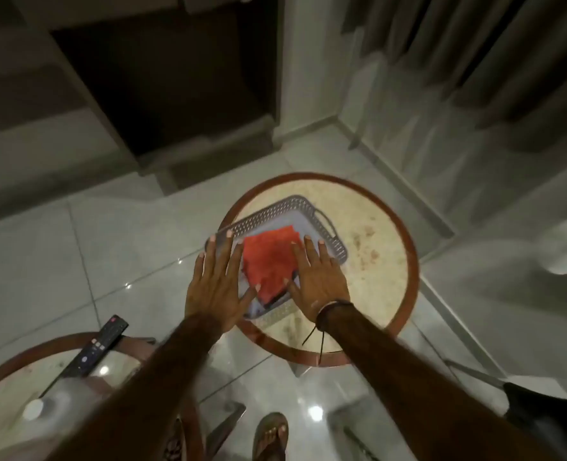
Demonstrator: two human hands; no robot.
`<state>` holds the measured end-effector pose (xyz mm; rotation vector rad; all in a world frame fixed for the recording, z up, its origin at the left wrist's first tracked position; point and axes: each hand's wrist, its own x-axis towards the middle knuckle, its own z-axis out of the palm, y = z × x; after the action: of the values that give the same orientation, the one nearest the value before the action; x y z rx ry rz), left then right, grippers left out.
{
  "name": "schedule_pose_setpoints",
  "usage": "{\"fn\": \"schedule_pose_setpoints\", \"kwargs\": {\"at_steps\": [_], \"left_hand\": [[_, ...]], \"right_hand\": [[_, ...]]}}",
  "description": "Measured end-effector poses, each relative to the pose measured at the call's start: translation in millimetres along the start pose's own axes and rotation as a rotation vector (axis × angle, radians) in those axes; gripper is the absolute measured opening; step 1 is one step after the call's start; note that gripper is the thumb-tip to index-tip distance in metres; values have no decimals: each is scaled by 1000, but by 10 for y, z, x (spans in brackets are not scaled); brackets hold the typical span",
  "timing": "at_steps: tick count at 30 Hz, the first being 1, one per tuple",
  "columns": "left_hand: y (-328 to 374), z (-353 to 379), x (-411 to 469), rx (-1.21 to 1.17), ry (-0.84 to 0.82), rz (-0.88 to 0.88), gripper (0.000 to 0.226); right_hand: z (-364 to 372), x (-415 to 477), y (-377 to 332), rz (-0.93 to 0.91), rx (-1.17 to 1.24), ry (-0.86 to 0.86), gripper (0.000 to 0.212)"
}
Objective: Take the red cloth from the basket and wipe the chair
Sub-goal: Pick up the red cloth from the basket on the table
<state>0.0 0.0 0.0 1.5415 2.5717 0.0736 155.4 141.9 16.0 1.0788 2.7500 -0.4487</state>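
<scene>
A folded red cloth [270, 261] lies flat in a shallow grey perforated basket [277, 209]. The basket rests on a small round table [375, 261] with a pale mottled top and a red-brown rim. My left hand [215, 284] hovers over the basket's left edge, fingers spread, holding nothing. My right hand [318, 277] is spread flat over the basket's right side, its thumb beside the cloth's near right edge. Neither hand grips the cloth. No chair can be made out for certain.
A second round table [12, 394] at lower left holds a black remote control [94, 351] and a small white lid [33, 409]. Glossy floor tiles surround both tables. Curtains [475, 61] hang at right, a dark cabinet opening sits at upper left. My sandalled foot [270, 434] is below.
</scene>
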Motion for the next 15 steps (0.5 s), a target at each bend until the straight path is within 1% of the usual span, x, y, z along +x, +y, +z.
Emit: {"fn": "schedule_pose_setpoints", "kwargs": {"at_steps": [1, 2, 6, 8, 10, 11, 13, 15], "left_hand": [[-81, 197, 30, -3, -35, -19, 92], [-168, 391, 56, -17, -29, -31, 89], [-445, 1029, 31, 1, -18, -32, 86], [-522, 1198, 54, -5, -35, -33, 86], [-548, 1313, 95, -29, -57, -38, 86], [-545, 1356, 122, -53, -63, -38, 86], [-514, 1393, 186, -102, -55, -27, 83], [-473, 1395, 257, -124, -43, 9, 77]], "right_hand": [[208, 201, 46, -46, -61, -71, 69], [382, 399, 92, -87, -102, -122, 66], [896, 1117, 269, -205, -295, -224, 49], [1046, 1354, 308, -266, -428, -278, 47], [1131, 1447, 333, -314, -486, -290, 45], [1179, 1455, 338, -341, -486, -267, 45], [1218, 1449, 357, -375, -465, -221, 43], [1182, 1465, 382, -365, -401, -180, 41]]}}
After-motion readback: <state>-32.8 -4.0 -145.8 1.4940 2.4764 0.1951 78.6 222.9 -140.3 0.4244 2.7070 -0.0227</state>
